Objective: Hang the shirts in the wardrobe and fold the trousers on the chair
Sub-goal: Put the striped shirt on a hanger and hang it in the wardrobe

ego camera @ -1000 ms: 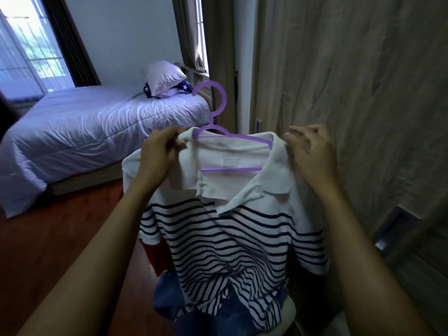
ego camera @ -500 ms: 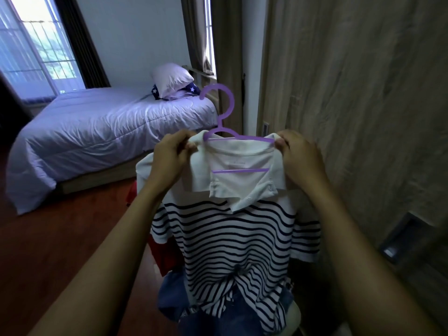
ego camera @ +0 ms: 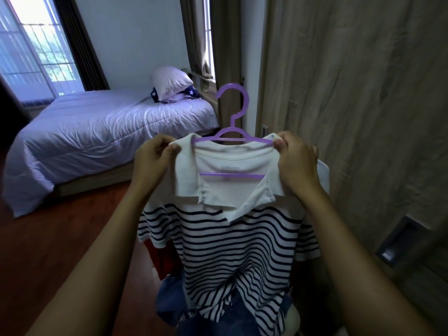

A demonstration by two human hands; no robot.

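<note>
- Our left hand pinches the striped shirt at its left shoulder, fingers clamped on the cloth.
- Our right hand grips the right shoulder likewise.
- The shirt sits on a purple hanger, held up beside the closed wardrobe door.

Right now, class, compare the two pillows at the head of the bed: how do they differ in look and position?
The pale pillow is plain lilac-white; the starred pillow is dark blue with white stars. The pale pillow sits on top, propped up and fully shown; the starred pillow lies underneath, mostly hidden, with only its ends showing at either side. Both rest at the far end of the bed, near the window.
</note>
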